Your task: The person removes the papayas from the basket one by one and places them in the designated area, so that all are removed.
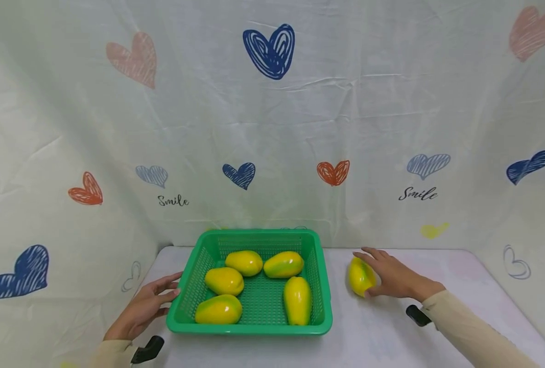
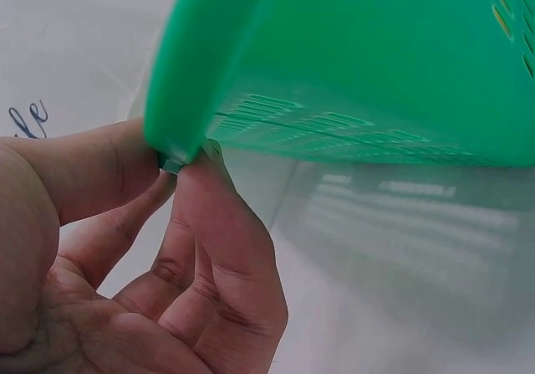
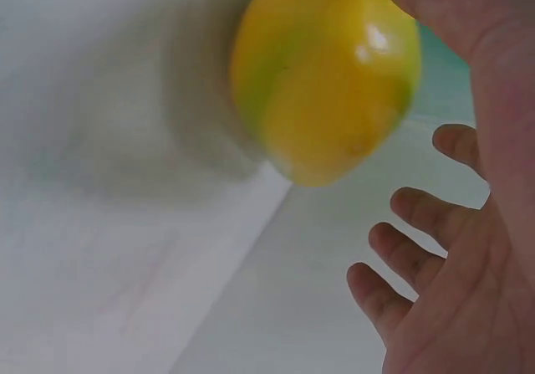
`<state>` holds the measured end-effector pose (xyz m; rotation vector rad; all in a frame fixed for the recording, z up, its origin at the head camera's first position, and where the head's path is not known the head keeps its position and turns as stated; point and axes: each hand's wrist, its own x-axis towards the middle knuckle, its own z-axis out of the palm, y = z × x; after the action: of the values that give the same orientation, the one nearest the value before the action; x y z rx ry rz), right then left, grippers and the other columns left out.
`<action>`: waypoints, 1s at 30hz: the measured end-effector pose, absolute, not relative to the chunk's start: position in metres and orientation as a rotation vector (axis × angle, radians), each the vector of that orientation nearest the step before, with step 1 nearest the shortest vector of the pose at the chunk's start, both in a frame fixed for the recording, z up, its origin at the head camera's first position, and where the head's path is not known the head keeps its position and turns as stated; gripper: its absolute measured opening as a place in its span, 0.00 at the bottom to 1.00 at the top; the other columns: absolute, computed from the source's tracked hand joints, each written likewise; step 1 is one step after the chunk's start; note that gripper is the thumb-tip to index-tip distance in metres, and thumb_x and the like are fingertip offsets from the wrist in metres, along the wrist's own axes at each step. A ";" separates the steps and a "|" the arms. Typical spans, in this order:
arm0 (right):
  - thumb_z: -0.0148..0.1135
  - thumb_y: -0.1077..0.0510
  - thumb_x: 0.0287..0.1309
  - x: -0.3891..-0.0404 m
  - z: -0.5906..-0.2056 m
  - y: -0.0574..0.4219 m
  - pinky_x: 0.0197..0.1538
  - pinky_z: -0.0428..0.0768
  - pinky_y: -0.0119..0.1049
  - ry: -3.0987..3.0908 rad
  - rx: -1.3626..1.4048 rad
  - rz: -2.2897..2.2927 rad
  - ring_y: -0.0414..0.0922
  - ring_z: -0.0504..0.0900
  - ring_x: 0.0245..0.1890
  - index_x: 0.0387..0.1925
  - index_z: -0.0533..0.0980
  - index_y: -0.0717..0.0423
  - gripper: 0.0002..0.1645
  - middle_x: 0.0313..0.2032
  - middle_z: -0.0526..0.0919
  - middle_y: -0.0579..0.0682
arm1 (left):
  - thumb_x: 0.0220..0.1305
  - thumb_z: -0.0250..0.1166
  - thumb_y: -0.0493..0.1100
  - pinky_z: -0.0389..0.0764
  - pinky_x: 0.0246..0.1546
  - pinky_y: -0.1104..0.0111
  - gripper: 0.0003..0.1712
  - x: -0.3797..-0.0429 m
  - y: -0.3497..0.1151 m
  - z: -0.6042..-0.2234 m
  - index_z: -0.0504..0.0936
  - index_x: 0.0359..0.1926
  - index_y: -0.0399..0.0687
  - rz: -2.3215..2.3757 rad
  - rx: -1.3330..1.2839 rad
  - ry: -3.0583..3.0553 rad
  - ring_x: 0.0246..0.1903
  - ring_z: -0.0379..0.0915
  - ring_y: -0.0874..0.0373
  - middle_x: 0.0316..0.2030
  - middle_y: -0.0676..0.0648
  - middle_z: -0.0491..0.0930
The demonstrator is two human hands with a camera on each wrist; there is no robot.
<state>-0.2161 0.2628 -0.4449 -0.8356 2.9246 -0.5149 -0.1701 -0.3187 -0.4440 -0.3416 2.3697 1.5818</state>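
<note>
A green plastic basket (image 1: pixel 249 329) stands on the table with several yellow mangoes in it, one of them a long mango (image 1: pixel 297 301) at its right side. My left hand (image 1: pixel 145 306) pinches the basket's left rim (image 2: pixel 192 64) between thumb and index finger, while the other fingers curl below. To the right of the basket, another yellow mango (image 1: pixel 360 277) with greenish patches lies on the table. My right hand (image 1: pixel 394 273) is at this mango, its fingers spread over the far side and the thumb near its front. In the right wrist view the fingers (image 3: pixel 410 257) stand apart from the mango.
The white table (image 1: pixel 369 337) carries the basket and the loose mango. Behind it hangs a pale curtain (image 1: pixel 281 122) printed with hearts and the word "Smile", which also closes off both sides. A dark device is worn at each wrist.
</note>
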 end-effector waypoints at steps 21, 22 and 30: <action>0.78 0.41 0.59 -0.204 -0.383 0.155 0.71 0.70 0.64 2.868 -1.275 -0.233 0.64 0.71 0.69 0.75 0.68 0.58 0.51 0.71 0.70 0.65 | 0.80 0.60 0.39 0.86 0.50 0.56 0.36 -0.164 -0.317 -0.437 0.59 0.80 0.34 1.605 -0.297 2.363 0.47 0.79 0.54 0.69 0.24 0.65; 0.78 0.40 0.59 -0.204 -0.383 0.150 0.70 0.71 0.63 2.861 -1.281 -0.201 0.64 0.72 0.69 0.75 0.68 0.58 0.51 0.71 0.71 0.65 | 0.80 0.60 0.39 0.86 0.50 0.56 0.36 -0.164 -0.317 -0.437 0.59 0.80 0.34 1.604 -0.297 2.364 0.48 0.79 0.54 0.69 0.24 0.65; 0.79 0.37 0.57 -0.200 -0.383 0.122 0.68 0.74 0.57 2.829 -1.286 -0.048 0.60 0.75 0.66 0.75 0.69 0.54 0.51 0.68 0.73 0.61 | 0.80 0.60 0.38 0.87 0.50 0.56 0.35 -0.165 -0.316 -0.439 0.59 0.80 0.34 1.609 -0.310 2.363 0.47 0.80 0.54 0.68 0.26 0.67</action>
<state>-0.1997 0.1220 -0.3833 -1.2860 2.8288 -0.0483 -0.1654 -0.3162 -0.4388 -0.3100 2.3629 1.6094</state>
